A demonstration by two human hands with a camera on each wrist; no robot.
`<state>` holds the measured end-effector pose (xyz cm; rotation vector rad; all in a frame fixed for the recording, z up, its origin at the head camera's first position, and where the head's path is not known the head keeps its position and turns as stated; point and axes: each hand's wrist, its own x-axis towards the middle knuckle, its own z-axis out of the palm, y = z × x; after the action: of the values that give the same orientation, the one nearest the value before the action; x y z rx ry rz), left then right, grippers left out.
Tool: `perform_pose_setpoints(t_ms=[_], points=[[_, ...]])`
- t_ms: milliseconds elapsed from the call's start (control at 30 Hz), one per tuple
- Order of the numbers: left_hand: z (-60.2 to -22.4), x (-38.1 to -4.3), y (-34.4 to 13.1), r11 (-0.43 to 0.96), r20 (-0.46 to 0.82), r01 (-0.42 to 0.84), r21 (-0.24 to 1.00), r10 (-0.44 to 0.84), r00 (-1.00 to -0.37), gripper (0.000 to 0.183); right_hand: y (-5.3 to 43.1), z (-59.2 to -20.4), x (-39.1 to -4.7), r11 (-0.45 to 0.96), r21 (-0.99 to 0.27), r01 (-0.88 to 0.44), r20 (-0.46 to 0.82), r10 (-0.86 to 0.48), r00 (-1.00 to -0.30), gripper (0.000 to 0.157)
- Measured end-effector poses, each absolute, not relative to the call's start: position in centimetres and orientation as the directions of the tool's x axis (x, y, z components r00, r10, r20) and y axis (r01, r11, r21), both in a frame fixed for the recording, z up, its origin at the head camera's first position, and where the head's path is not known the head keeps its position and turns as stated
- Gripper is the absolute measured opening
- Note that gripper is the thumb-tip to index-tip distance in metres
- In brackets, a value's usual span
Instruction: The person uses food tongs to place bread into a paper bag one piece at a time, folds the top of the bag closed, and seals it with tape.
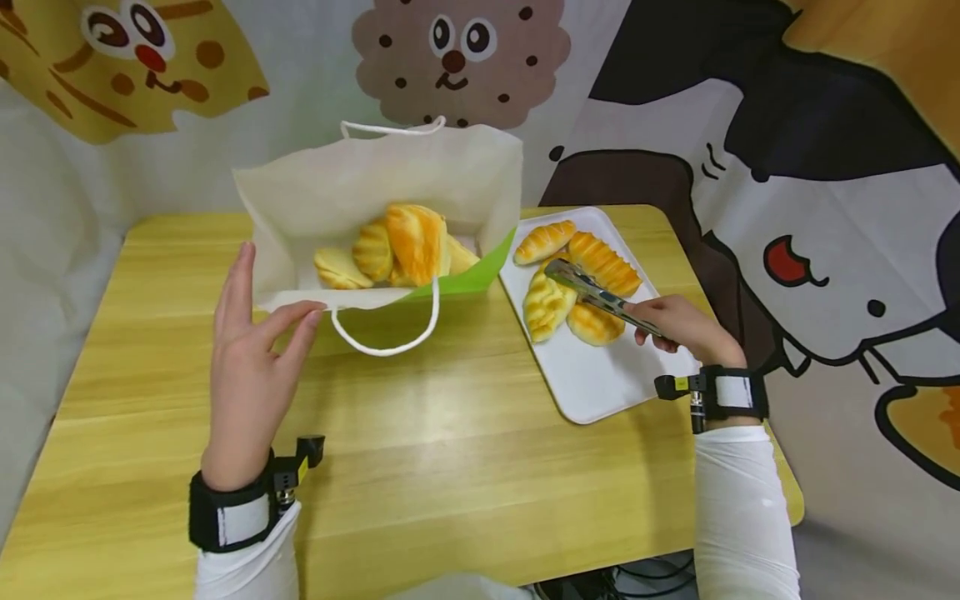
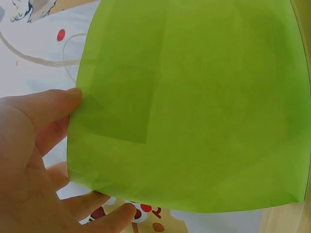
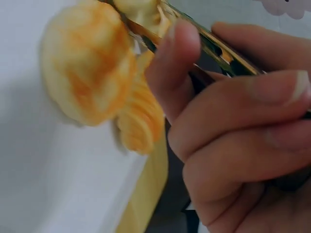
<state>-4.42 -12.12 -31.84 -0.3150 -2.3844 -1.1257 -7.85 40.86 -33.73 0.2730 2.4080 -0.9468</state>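
Observation:
My left hand (image 1: 255,358) pinches the near left rim of a paper bag (image 1: 375,171) between thumb and index finger, the other fingers spread upward. In the left wrist view the bag's green side (image 2: 194,107) fills most of the picture. Several breads (image 1: 416,242) lie inside the bag. My right hand (image 1: 686,325) grips metal tongs (image 1: 600,298) over a white tray (image 1: 600,383). The tongs' tips overlap a braided bread (image 1: 547,307). Around it lie a long bread (image 1: 543,242), a ridged bread (image 1: 606,265) and a round bread (image 1: 596,325), seen large in the right wrist view.
The bag and tray stand side by side on a wooden table (image 1: 420,467). White rope handles (image 1: 390,350) rise from the bag's two rims. A cartoon-printed cloth (image 1: 457,67) hangs behind. Dark cables (image 1: 652,575) show below the table's front edge.

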Motion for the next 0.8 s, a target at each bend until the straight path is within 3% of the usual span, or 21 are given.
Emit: perform_pose_setpoints(t_ms=[267, 800], points=[[-31.9, -4.4, -12.2, 0.629, 0.515, 0.398, 0.668, -0.005, -0.857, 0.014, 39.2, -35.5, -5.2, 0.648, -0.657, 0.385, -0.431, 0.096, -0.897, 0.064], [-32.2, -4.4, -12.2, 0.620, 0.533, 0.415, 0.666, -0.005, -0.846, 0.013, 35.9, -38.1, -0.6, 0.440, -0.757, 0.484, -0.356, 0.344, -0.869, 0.060]])
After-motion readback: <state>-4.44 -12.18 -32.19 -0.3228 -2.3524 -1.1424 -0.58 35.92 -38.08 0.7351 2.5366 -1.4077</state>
